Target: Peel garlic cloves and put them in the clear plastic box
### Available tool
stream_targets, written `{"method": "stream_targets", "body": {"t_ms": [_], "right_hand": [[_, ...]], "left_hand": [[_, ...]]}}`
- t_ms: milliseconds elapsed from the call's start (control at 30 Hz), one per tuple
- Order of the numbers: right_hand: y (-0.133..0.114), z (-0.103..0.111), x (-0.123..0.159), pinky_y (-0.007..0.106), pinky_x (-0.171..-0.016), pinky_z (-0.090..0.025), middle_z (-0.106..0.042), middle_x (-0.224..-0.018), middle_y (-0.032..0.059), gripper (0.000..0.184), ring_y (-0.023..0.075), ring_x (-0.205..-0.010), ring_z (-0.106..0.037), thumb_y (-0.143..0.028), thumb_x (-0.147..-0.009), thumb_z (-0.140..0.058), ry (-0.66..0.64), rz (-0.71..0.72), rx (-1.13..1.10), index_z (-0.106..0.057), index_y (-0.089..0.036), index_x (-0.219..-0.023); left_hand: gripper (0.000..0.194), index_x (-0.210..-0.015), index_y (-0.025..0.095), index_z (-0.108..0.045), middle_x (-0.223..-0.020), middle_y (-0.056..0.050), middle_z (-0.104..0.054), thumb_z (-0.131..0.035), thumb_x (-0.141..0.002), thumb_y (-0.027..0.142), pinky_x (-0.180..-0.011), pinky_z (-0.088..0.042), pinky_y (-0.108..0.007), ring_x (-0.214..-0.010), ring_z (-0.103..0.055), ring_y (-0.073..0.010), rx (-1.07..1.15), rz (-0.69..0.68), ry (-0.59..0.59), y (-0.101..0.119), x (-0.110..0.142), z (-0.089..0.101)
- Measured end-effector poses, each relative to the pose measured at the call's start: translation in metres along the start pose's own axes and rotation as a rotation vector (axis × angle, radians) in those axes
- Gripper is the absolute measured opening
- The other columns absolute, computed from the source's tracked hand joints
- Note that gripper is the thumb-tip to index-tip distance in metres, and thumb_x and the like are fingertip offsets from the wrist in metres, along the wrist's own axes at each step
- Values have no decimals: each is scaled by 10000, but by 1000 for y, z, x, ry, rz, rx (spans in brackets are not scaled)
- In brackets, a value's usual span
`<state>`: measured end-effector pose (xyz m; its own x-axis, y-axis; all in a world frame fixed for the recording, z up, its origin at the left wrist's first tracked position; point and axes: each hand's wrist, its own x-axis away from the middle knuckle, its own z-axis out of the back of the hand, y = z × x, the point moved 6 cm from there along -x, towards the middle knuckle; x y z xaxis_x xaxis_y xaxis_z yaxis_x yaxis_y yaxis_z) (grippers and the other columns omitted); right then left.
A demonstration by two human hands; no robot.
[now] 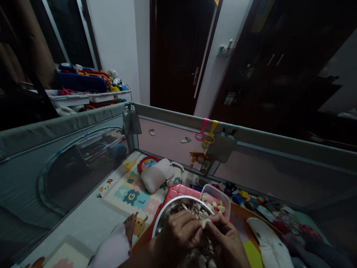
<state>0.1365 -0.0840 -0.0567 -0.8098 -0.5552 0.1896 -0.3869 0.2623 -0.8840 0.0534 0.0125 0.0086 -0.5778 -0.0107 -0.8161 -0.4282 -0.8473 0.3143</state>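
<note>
Over a metal bowl (159, 216) both my hands meet, fingers pinched together around one pale garlic clove (205, 222). My left hand (184, 229) grips it from the left, and my right hand (227, 238) has thumb and fingers on its right side. Papery garlic skins (196, 210) fill the bowl and show below my hands too. Just behind my right hand stands a clear plastic container (228, 203) with several peeled cloves (220, 207) in it. A red surface (181, 190) lies under the bowl and container.
Padded playpen rails (173, 114) surround me. A white pillow-like object (156, 175) lies on the alphabet mat (122, 199). A small child's foot (129, 227) is left of the bowl. Toys (244, 195) line the far side, and a white cloth item (269, 242) lies at right.
</note>
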Motion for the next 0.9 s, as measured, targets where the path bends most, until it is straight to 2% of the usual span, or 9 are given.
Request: {"method": "stream_targets", "body": {"t_ms": [100,267,367,500,633,733,800,900], "right_hand": [[3,-1,1,209,-483,-387,-595,-501,-21,307,96,-465,-499,-346,-541,-845,-8,-29,-35,-605,-157,-570],[8,-1,1,198,-464,-372,-603,-487,-14,296,89,-443,-502,-325,-558,-840,-56,-68,-62,-603,-148,-573],[8,-3,1,187,-461,-370,-611,-507,-16,268,85,-448,-514,-306,-568,-838,-91,-103,-103,-620,-154,-604],[5,-8,3,180,-463,-376,-627,-550,0,256,90,-477,-541,-294,-554,-845,-154,-177,-106,-668,-147,-667],[5,-10,5,206,-516,-435,-659,-573,27,258,107,-508,-581,-271,-536,-852,-218,-245,-90,-716,-133,-707],[8,-7,6,215,-505,-446,-685,-605,38,243,127,-521,-613,-278,-582,-830,-227,-310,-70,-737,-159,-771],[4,-2,4,223,-520,-461,-699,-649,39,274,137,-554,-626,-304,-615,-810,-209,-284,-24,-741,-182,-850],[-19,15,-3,286,-688,-505,-725,-864,61,368,207,-790,-651,-349,-635,-788,-44,-38,162,-719,-211,-969]], "left_hand": [[261,-726,134,-574,-595,-45,-627,-387,-909,129,-516,-490,-245,-539,-599,-153,-41,-55,32,5,-1,2],[242,-717,151,-537,-563,-30,-585,-369,-868,63,-499,-477,-253,-514,-574,-154,-121,-83,2,12,-1,1],[223,-724,155,-523,-575,-30,-590,-377,-838,30,-520,-487,-248,-533,-583,-153,-120,-63,39,11,0,2],[168,-760,157,-513,-603,-33,-599,-404,-852,68,-530,-494,-233,-545,-584,-145,-65,-57,110,3,1,6],[131,-798,166,-524,-650,-35,-617,-441,-835,72,-580,-506,-235,-593,-607,-149,-128,25,170,-11,3,10],[162,-786,180,-520,-655,-27,-610,-409,-858,87,-586,-498,-245,-605,-608,-153,-161,108,203,-16,3,15],[182,-763,181,-513,-656,-26,-602,-392,-870,98,-585,-487,-251,-612,-602,-156,-151,163,154,-18,0,18],[196,-716,181,-502,-636,-18,-580,-400,-869,112,-562,-462,-250,-595,-578,-155,-140,182,44,-17,-4,20]]}}
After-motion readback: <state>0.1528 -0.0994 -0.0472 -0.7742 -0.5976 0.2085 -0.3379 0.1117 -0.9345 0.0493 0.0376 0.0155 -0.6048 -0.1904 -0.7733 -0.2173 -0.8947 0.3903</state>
